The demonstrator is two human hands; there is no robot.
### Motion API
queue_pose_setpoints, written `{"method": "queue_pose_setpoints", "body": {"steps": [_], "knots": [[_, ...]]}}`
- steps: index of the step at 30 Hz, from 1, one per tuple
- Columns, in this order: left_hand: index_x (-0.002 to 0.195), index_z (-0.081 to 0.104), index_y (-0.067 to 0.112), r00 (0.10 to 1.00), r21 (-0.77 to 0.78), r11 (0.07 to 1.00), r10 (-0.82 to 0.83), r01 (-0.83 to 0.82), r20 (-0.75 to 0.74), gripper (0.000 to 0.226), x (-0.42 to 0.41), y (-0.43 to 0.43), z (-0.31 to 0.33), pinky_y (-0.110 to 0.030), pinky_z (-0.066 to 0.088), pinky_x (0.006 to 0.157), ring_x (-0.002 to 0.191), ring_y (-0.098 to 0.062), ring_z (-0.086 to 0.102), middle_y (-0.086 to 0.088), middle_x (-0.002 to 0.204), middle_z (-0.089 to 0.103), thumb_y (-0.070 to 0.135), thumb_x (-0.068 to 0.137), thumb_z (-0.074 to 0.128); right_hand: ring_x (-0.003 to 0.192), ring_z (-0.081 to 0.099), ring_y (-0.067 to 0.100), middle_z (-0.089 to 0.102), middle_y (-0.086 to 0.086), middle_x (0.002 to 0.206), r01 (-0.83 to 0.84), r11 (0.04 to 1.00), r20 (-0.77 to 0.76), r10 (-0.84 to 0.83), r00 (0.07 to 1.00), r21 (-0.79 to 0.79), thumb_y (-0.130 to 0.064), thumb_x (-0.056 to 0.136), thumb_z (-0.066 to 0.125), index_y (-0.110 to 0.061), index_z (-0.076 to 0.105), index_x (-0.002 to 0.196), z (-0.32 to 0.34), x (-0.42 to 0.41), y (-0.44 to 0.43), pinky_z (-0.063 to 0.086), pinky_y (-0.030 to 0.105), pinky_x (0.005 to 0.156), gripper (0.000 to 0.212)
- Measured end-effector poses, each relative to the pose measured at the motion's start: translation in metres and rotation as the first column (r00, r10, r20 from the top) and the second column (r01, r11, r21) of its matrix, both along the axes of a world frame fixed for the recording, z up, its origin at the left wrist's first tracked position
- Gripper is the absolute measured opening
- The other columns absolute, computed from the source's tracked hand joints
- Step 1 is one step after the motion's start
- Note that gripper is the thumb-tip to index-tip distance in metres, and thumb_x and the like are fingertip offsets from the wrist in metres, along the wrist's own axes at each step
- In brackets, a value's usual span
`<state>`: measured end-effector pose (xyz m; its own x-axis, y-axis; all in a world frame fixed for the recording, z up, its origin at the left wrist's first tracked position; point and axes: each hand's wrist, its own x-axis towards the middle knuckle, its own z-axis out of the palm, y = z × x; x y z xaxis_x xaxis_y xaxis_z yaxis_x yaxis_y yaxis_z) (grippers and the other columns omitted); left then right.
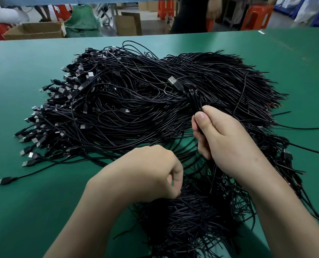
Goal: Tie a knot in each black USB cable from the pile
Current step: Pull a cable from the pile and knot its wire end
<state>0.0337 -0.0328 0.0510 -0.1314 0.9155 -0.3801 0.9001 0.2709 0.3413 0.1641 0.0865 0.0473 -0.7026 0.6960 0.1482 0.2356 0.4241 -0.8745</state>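
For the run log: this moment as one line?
task: cable knotting | right hand: pinches looped cable over pile | left hand: curled at near strands, grip unclear | surface: green table

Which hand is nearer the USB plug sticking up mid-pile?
Right. The right hand pinches a cable just below the plug; the left hand sits farther back toward the person.

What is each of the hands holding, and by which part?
The right hand grips a black USB cable by its folded cord, below the plug. The left hand is curled into the pile; what it holds cannot be told.
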Motion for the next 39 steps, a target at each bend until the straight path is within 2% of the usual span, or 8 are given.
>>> {"method": "queue_pose_setpoints", "body": {"steps": [8,13,18,22,24,28,36,39], "knots": [[0.088,0.069,0.044,0.992,0.033,0.999,-0.032,0.028,0.125,0.008,-0.013,-0.003,0.009,-0.034,0.058,0.084,0.086,-0.001,0.066,0.022,0.089,0.07,0.039,0.088,0.062,0.05,0.064,0.017,0.064,0.001,0.07,-0.022,1.0,0.036,0.023,0.999,-0.007,-0.029,0.11,0.036,-0.018,0.052,0.08,0.0,0.003,0.001,0.044,0.025,0.051,0.036],[0.081,0.071,0.032,0.969,0.238,0.968,0.022,-0.083,0.246,0.008,-0.025,-0.004,0.011,-0.019,0.052,0.065,0.078,-0.005,0.068,0.012,0.082,0.072,0.029,0.084,0.064,0.067,0.07,0.014,0.069,-0.002,0.075,-0.024,1.0,0.02,0.024,1.0,-0.004,-0.027,0.11,0.036,-0.018,0.054,0.082,-0.001,0.002,0.002,0.043,0.027,0.063,0.035],[0.073,0.066,0.024,0.91,0.515,0.784,0.148,-0.347,0.388,0.013,-0.036,-0.003,0.013,-0.009,0.038,0.054,0.055,0.0,0.05,0.012,0.068,0.062,0.015,0.082,0.066,0.099,0.067,0.006,0.075,-0.011,0.097,-0.107,0.993,0.001,0.107,0.994,-0.047,-0.027,0.11,0.038,-0.018,0.057,0.082,-0.001,0.003,0.003,0.053,0.04,0.085,0.035],[0.079,0.067,0.024,0.861,0.593,0.653,0.196,-0.471,0.469,0.007,-0.04,0.001,0.009,-0.031,0.054,0.064,0.068,-0.016,0.065,0.006,0.078,0.072,0.024,0.086,0.068,0.106,0.068,0.005,0.076,-0.007,0.102,-0.192,0.977,0.003,0.193,0.981,-0.096,-0.025,0.11,0.039,-0.005,0.059,0.09,-0.002,0.0,-0.002,0.049,0.044,0.098,0.035],[0.079,0.067,0.023,0.812,0.59,0.602,0.184,-0.539,0.554,0.006,-0.039,0.004,0.008,-0.044,0.059,0.075,0.081,-0.026,0.073,0.0,0.083,0.076,0.029,0.082,0.065,0.096,0.07,0.013,0.076,-0.001,0.092,-0.212,0.972,-0.019,0.211,0.977,-0.102,-0.023,0.111,0.038,-0.005,0.054,0.086,-0.002,-0.002,-0.004,0.049,0.042,0.094,0.034],[0.09,0.07,0.021,0.662,0.495,0.587,0.097,-0.641,0.743,0.006,-0.039,0.009,0.003,-0.026,0.059,0.074,0.088,-0.011,0.077,0.002,0.09,0.08,0.022,0.093,0.065,0.078,0.068,0.017,0.067,0.001,0.079,-0.176,0.98,-0.081,0.168,0.982,-0.097,-0.025,0.111,0.037,-0.011,0.057,0.084,-0.003,-0.006,-0.008,0.049,0.036,0.08,0.035],[0.121,0.072,0.024,0.443,0.322,0.636,0.034,-0.701,0.896,0.033,-0.032,0.016,-0.009,-0.016,0.056,0.067,0.087,-0.005,0.074,-0.002,0.099,0.081,0.028,0.089,0.078,0.081,0.061,0.032,0.064,0.008,0.079,-0.105,0.992,-0.178,0.092,0.98,-0.064,-0.033,0.108,0.036,-0.013,0.057,0.086,0.0,-0.008,-0.012,0.046,0.06,0.084,0.036],[0.111,0.078,0.023,0.435,0.31,0.648,0.036,-0.695,0.9,0.024,-0.028,0.02,-0.013,-0.018,0.055,0.066,0.088,-0.008,0.074,-0.003,0.097,0.081,0.033,0.089,0.077,0.08,0.061,0.025,0.063,0.008,0.078,-0.092,0.995,-0.195,0.081,0.977,-0.048,-0.027,0.11,0.036,-0.01,0.056,0.085,0.001,-0.009,-0.014,0.047,0.057,0.085,0.036]]}}
